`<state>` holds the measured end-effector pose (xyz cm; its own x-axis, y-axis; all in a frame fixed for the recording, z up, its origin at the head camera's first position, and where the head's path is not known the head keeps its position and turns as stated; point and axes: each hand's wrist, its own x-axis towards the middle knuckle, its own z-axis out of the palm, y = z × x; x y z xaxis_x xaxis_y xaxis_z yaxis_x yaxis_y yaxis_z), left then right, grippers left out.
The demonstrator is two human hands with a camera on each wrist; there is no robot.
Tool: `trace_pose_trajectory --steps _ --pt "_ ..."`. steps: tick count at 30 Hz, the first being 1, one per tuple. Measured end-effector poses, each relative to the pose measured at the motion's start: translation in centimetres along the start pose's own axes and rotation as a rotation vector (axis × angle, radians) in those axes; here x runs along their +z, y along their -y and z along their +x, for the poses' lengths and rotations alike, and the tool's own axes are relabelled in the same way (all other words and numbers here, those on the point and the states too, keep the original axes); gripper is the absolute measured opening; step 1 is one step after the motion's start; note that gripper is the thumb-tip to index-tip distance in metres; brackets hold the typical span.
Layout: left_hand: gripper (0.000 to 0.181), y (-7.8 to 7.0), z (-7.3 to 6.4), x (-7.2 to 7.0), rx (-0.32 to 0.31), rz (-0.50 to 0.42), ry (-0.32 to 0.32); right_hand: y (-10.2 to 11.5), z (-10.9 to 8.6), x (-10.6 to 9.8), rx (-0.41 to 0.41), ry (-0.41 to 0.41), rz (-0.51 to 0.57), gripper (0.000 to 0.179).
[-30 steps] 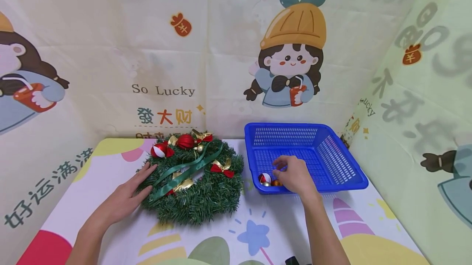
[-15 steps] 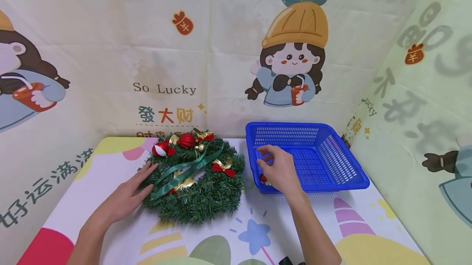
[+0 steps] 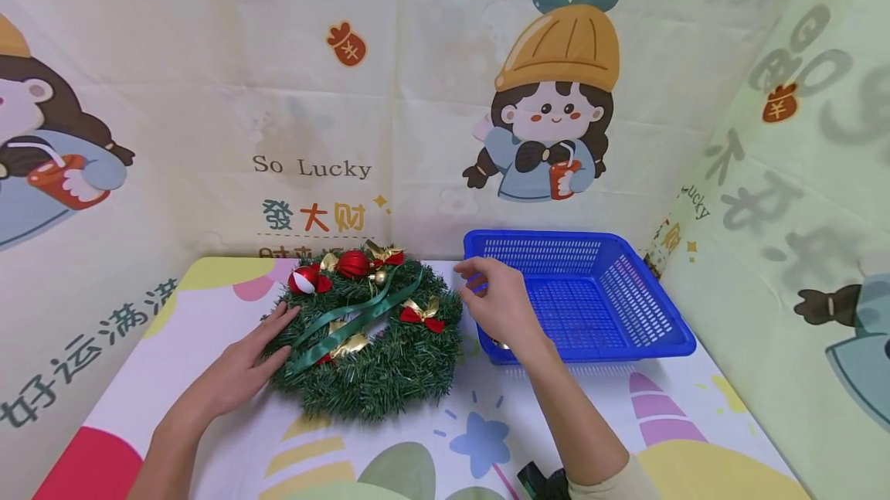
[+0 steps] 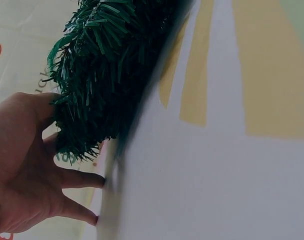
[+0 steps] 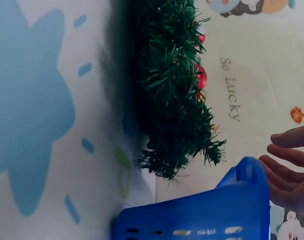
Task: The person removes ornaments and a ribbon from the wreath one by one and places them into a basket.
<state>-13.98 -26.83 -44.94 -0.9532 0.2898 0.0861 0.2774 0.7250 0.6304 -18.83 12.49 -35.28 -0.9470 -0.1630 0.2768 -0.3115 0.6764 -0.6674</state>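
The green wreath [image 3: 389, 384] lies on the table, trimmed with red balls, gold-and-red bows and a green ribbon [image 3: 354, 326]. My left hand [image 3: 239, 369] rests against its left side with fingers spread; in the left wrist view two fingertips reach the tabletop. Between wreath and blue basket [image 3: 591, 349], my right hand [image 3: 497, 303] hovers over the basket's left rim, fingers loosely bent. The right wrist view shows that hand [image 5: 291, 167] near the basket's corner, with nothing seen in its fingers. Small ornaments in the basket's near left corner are mostly hidden by this hand.
A cream cloth wall [image 3: 417, 137] with cartoon prints stands right behind the wreath and basket, and more cloth closes off both sides. A black object [image 3: 542, 481] shows at the bottom edge by my right forearm.
My right hand has moved left, from above the ornaments inside the basket to its left rim near the wreath. My left hand stays on the wreath.
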Motion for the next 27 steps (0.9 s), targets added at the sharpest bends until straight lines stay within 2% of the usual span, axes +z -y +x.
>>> trace_pose_trajectory --steps 15,27 --pt "0.063 0.1 0.1 0.0 0.004 0.008 -0.006 3.2 3.9 1.8 -0.121 0.143 0.031 0.025" --pt "0.063 0.2 0.0 0.1 0.008 0.008 -0.012 3.1 7.3 4.2 -0.081 0.324 0.087 0.025"
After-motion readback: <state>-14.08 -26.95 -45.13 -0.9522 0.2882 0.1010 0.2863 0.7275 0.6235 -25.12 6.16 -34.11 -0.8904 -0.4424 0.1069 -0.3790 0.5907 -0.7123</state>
